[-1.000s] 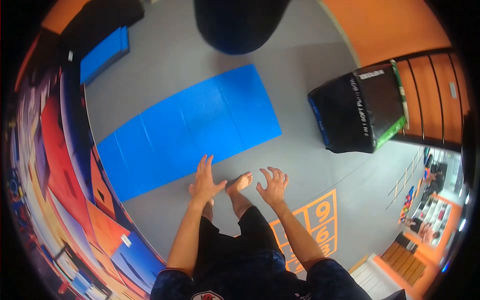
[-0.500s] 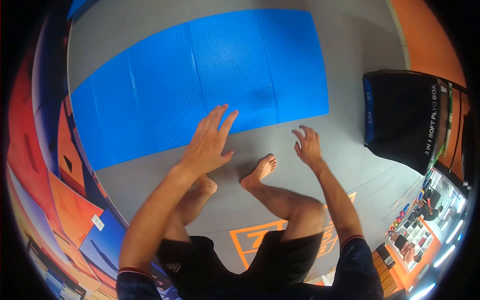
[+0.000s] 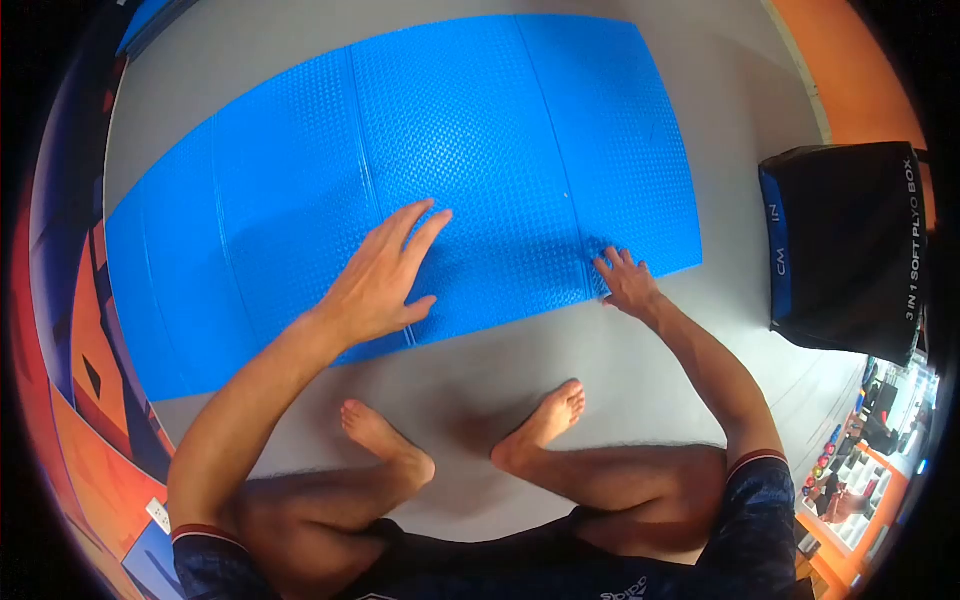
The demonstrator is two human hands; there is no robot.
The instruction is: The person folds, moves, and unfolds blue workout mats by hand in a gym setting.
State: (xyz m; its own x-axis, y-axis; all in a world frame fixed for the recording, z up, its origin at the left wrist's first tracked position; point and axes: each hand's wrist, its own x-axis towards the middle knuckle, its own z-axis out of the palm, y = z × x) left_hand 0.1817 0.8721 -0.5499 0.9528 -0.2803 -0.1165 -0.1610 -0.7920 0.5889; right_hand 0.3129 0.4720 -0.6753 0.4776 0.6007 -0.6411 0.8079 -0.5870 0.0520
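A blue textured folding mat (image 3: pixel 460 140) lies spread across the grey floor in front of me, its fold lines running away from my feet. My left hand (image 3: pixel 380 275) is over the mat's near part, fingers apart and holding nothing. Over the near right edge of the mat is my right hand (image 3: pixel 630 282), fingers spread and curved downward, also without anything in it. Both bare feet stand on the floor just short of the mat's near edge, with my knees bent deeply outward.
A black soft plyo box (image 3: pixel 850 250) with a blue strip stands to the right of the mat. A colourful painted wall (image 3: pixel 75 330) runs along the left. Shelving (image 3: pixel 860 495) and other people appear at the lower right.
My body has dropped into a deeper squat, closer to the mat. My left hand has shifted left, and my right hand has come over the mat's edge.
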